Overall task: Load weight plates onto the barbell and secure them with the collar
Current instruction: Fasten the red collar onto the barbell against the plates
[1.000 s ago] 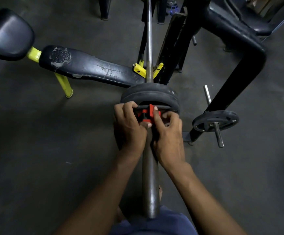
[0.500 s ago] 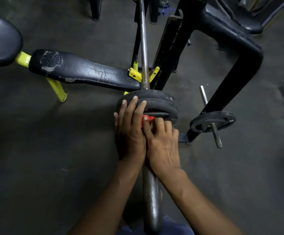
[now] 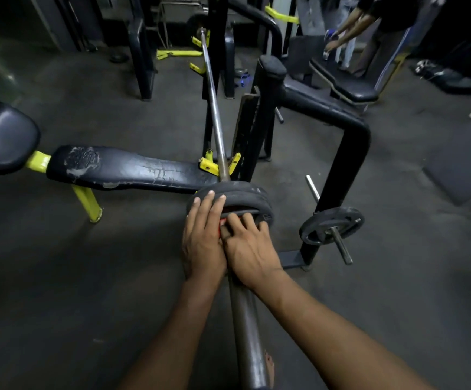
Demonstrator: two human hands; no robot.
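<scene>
A steel barbell (image 3: 247, 327) runs from my body up to the yellow rack hooks (image 3: 210, 164). Black rubber weight plates (image 3: 245, 195) sit stacked on its sleeve. A red collar (image 3: 222, 222) sits on the sleeve against the plates, mostly hidden under my fingers. My left hand (image 3: 202, 240) lies over the collar, its fingers stretched onto the plates' rim. My right hand (image 3: 249, 249) is closed around the collar from the right, pressed against the left hand.
A worn black bench (image 3: 133, 170) with yellow legs lies to the left. A black frame (image 3: 344, 153) stands to the right, with a small plate (image 3: 331, 229) on its storage peg. Another person bends at a bench (image 3: 347, 85) at the far right.
My hands closed over the red collar and pressed together; the left fingers stretched onto the plates. My view tilted up, showing more of the gym.
</scene>
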